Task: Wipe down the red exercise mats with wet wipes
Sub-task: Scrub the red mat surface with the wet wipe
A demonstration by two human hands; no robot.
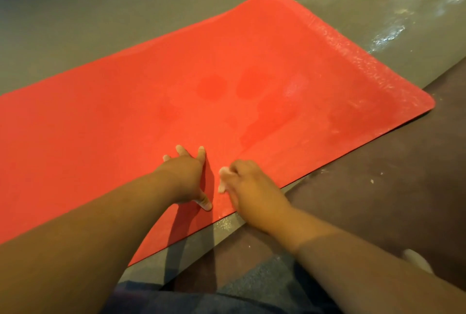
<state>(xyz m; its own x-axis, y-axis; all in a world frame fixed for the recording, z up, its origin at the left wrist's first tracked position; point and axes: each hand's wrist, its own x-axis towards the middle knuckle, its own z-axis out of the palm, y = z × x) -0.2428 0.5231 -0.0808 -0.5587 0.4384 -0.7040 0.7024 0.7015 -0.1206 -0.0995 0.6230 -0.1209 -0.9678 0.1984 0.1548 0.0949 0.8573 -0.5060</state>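
Observation:
A red exercise mat (176,81) lies flat on the floor and stretches from the left edge to the far right. Damp darker patches and a pale smeared film show near its middle and right end. My left hand (187,175) presses on the mat near its front edge with fingers spread and straight. Just to its right, my right hand (248,189) has its fingers curled round a small white wet wipe (223,178) held against the mat. Most of the wipe is hidden under the fingers.
Grey floor (100,11) surrounds the mat, with wet shiny streaks at the far right (393,28). A dark brown floor strip (378,187) runs along the mat's near right side. A white object (416,260) peeks past my right forearm. My knees in blue cloth (227,298) fill the bottom.

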